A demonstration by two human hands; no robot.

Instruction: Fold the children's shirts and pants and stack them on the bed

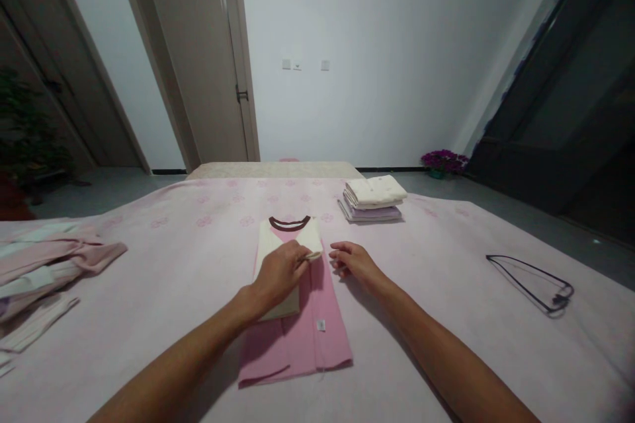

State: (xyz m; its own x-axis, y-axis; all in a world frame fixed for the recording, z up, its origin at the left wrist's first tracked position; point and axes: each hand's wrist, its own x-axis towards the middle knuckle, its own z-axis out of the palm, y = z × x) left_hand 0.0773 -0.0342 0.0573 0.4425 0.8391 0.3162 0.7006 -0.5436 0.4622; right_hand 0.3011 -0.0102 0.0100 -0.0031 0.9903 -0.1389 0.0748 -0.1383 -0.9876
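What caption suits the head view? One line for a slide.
Left hand pinches the cream sleeve of a pink shirt on the bed; right hand rests beside it.

Home bedroom: pink-sheeted bed [446, 291] under right hand [353, 260], folded clothes stack [373, 198] just beyond it, wooden door [198, 59] far past left hand [280, 271].

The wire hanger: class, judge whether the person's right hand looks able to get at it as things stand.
Probably yes: the right hand lies open and empty beside the pink shirt, and only bare bedspread separates it from the wire hanger.
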